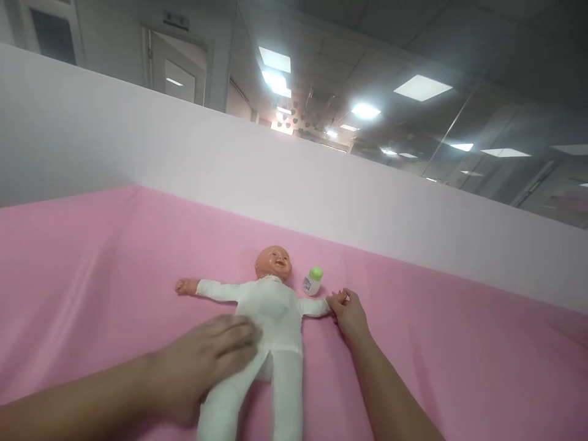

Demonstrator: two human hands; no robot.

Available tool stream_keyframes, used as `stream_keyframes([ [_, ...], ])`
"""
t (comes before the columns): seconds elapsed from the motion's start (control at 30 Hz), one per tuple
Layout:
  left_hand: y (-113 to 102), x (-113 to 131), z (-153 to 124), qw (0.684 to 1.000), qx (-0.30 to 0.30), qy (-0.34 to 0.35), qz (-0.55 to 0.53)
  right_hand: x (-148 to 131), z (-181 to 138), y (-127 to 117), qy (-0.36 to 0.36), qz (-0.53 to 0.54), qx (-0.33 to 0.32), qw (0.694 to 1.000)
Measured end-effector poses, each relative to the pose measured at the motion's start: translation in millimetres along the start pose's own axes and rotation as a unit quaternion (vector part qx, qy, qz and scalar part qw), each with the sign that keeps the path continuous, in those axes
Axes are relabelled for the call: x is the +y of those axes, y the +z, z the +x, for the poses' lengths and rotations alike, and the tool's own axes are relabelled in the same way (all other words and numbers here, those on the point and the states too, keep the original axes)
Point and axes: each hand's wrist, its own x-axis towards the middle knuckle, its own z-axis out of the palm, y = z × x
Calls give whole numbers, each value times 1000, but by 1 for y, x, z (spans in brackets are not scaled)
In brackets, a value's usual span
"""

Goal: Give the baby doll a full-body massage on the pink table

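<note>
A baby doll (275,312) with a white cloth body lies on its back, arms spread to both sides. My left hand (215,355) rests on the doll's lower belly and hip with its fingers laid out, slightly blurred. At the other side, my right hand (351,315) is closed around the small hand (339,296) of the doll, whose arm reaches out sideways. Between the doll's head (274,262) and that arm stands a small white bottle with a green cap (313,280), touched by neither hand.
A pink sheet (156,257) covers the surface under the doll, with soft creases at the left. Behind it runs a low white wall (294,184). Beyond, glass reflects ceiling lights, and a door (177,70) shows at the upper left.
</note>
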Motion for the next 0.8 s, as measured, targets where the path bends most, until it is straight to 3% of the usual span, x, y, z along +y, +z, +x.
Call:
stream_keyframes([
  [0.1,-1,19,0,998,30,54,-6,-3,-2,2,8,42,-15,999],
  [0.2,-1,24,7,993,66,93,-15,-5,-4,3,11,63,-16,998],
  [0.33,-2,12,21,992,110,33,-48,-15,-10,3,-20,97,4,995],
  [0.5,3,-20,33,984,129,-73,-103,-44,-39,17,-126,132,13,983],
  [0.63,15,-43,37,981,117,-132,-78,-58,-72,41,-238,26,-37,970],
  [0.8,22,-56,39,976,44,-196,-79,-59,-92,62,-433,-152,-65,886],
])
